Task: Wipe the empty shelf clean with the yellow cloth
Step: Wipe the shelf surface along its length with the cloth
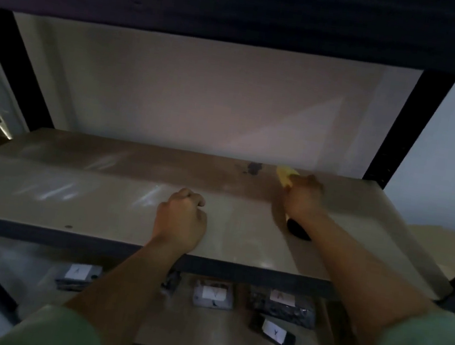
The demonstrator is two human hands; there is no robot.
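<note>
Pressing yellow cloth [285, 175] with our right hand [303, 195], fist closed round it, at back right of shelf [101, 199], beside dark stain [254, 168]. Our left hand [180, 221] curled, empty, braced on shelf. Cloth likely soft, light; we bunch it in palm.

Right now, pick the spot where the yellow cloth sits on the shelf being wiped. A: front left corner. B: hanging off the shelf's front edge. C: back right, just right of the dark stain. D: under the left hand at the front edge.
C: the right hand presses the yellow cloth near the shelf's back edge, just right of the dark stain, while the left hand rests as a fist near the front.
</note>
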